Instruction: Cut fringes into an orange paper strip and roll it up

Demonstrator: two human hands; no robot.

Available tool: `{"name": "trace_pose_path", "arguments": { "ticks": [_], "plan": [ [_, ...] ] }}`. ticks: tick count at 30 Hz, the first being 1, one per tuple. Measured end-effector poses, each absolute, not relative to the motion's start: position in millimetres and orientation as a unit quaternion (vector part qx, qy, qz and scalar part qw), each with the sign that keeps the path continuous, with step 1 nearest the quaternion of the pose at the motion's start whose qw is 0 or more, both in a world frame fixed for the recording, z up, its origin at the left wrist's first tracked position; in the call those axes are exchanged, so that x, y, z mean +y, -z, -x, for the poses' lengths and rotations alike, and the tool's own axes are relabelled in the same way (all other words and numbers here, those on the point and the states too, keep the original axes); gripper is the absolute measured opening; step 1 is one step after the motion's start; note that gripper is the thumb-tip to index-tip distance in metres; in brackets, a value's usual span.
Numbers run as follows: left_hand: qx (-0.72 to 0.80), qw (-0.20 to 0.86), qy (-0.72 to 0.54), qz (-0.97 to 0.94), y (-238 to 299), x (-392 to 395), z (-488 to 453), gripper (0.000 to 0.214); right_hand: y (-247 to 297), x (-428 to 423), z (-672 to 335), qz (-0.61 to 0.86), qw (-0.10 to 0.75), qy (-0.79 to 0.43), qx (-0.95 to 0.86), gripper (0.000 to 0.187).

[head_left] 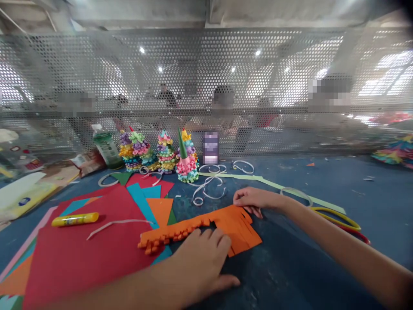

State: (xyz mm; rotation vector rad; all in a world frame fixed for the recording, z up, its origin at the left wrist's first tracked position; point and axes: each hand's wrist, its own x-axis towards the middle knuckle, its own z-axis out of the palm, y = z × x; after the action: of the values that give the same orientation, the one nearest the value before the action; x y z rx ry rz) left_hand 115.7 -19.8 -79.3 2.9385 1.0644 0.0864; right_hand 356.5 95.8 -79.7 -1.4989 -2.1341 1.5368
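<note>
A strip of orange paper [237,226] lies across the table in front of me, cut into a fringe along its near side. Toward the left the fringe is rolled into small curls; at the right the cut strips hang flat and long. My left hand [206,254] rests over the lower edge beside the curls, fingers bent on the paper and thumb stretched away. At the upper right edge my right hand [253,200] pinches the strip between thumb and fingers. The left end of the strip lies over red paper sheets [80,258].
A yellow glue stick [75,219] lies on the red sheets. Cones of curled paper [187,168], a phone [211,147] and a green bottle [108,148] stand before the perforated metal screen [180,86]. Loose white strips [206,189] and a yellow loop [337,218] lie about.
</note>
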Motion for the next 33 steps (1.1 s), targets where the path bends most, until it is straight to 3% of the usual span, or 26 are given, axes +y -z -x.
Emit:
{"name": "trace_pose_path", "arguments": {
  "ticks": [6,9,19,26,33],
  "plan": [
    [0.29,-0.056,-0.08,-0.952,108,-22,-122,0.015,88,85,-353,0.548,0.141,-0.45,-0.691,0.023],
    [0.279,-0.061,-0.082,-0.955,104,-16,-119,0.008,93,78,-348,0.58,0.18,-0.41,-0.68,0.021],
    [0.355,0.004,-0.093,-0.93,97,-5,-114,0.018,90,70,-346,0.601,0.203,-0.377,-0.674,0.02],
    [0.379,-0.001,-0.12,-0.918,104,-9,-116,0.053,92,71,-343,0.605,0.199,-0.355,-0.684,0.021],
    [0.375,-0.008,-0.099,-0.922,100,-16,-119,0.034,83,66,-342,0.588,0.137,-0.315,-0.732,0.023]
  ]
}}
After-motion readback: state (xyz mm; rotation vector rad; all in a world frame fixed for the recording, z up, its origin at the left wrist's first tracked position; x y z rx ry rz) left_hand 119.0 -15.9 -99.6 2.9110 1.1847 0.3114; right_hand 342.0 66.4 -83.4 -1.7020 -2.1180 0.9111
